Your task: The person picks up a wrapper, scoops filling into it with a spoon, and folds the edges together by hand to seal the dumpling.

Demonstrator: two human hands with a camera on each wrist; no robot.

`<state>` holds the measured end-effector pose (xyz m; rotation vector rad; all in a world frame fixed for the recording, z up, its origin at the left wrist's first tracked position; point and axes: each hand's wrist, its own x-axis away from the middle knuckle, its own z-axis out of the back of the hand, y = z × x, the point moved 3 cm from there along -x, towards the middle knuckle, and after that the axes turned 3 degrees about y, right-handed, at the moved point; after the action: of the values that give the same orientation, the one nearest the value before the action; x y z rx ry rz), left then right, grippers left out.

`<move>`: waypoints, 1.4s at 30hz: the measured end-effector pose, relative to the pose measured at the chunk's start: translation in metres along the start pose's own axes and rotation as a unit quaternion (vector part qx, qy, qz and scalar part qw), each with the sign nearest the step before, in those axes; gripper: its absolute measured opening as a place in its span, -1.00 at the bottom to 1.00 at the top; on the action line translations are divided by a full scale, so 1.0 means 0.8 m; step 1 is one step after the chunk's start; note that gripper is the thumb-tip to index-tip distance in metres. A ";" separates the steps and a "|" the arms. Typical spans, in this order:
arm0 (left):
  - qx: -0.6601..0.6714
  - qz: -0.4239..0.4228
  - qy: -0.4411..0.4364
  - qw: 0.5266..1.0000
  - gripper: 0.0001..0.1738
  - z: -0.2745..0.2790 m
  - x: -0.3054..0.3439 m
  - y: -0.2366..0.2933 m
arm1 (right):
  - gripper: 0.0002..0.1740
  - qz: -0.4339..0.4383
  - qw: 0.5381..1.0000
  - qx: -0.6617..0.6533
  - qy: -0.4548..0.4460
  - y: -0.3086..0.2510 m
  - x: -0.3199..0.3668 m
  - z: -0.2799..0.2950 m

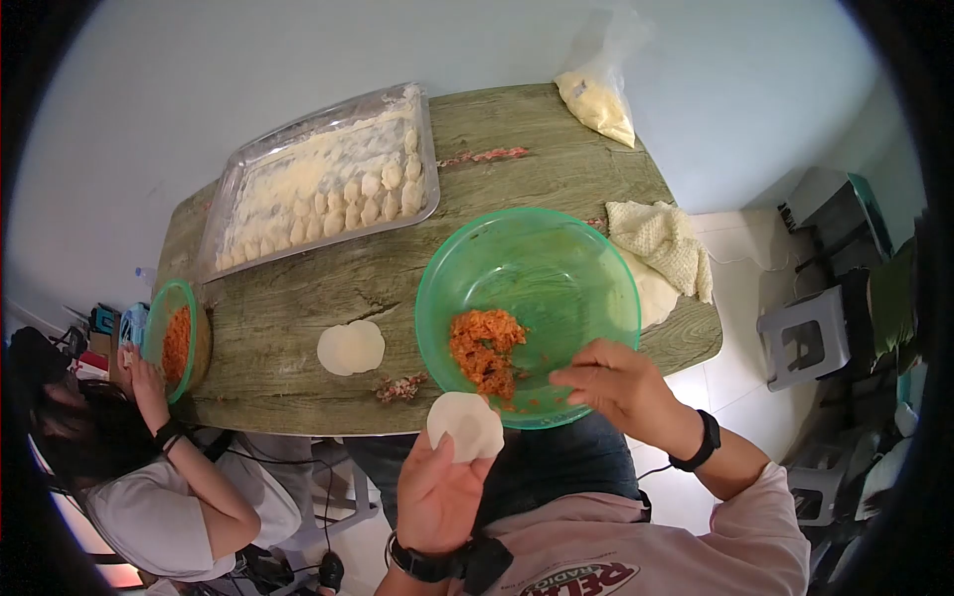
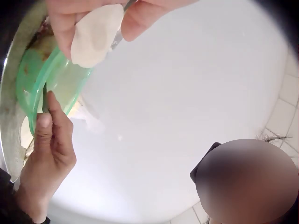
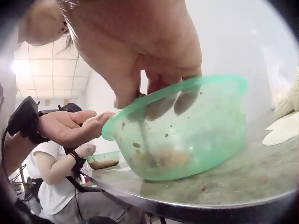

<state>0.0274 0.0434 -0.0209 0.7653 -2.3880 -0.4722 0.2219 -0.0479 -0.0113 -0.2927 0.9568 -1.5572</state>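
My left hand holds a round, pale dumpling wrapper across its fingers, thumb on its near edge, just off the table's front edge. Over the near right rim of a big green plastic bowl, my right hand pinches a thin-handled utensil. Through the bowl's wall in the right wrist view, the tool reaches down towards the bottom; I cannot tell what kind its end is. Orange-red minced filling is heaped at the left inside the bowl.
Two overlapping wrappers lie left of the bowl. A floured clear tray with rows of dumplings is behind. At right, a knit cloth lies over pale wrappers; a bag stands behind. Another person works at a second bowl.
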 end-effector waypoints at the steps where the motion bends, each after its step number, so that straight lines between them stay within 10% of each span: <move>1: 0.002 0.003 0.001 1.000 -0.51 0.002 -0.001 -0.002 | -0.67 0.000 1.000 0.001 -0.001 -0.002 -0.004 0.000; 13: -0.013 0.000 0.010 1.000 -0.51 0.008 -0.007 -0.003 | -0.80 -0.040 0.999 -0.037 -0.007 -0.003 -0.036 0.005; 19: -0.012 -0.003 0.017 1.000 -0.51 0.008 -0.006 -0.003 | -0.83 -0.015 0.990 -0.004 0.139 -0.003 -0.041 0.009; 42: -0.041 -0.017 0.025 0.999 -0.53 0.008 -0.008 -0.005 | -0.86 -0.095 0.995 -0.026 0.001 0.009 -0.034 0.013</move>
<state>0.0294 0.0455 -0.0304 0.7729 -2.2982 -0.5558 0.2406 -0.0271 -0.0013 -0.4298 0.9952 -1.7076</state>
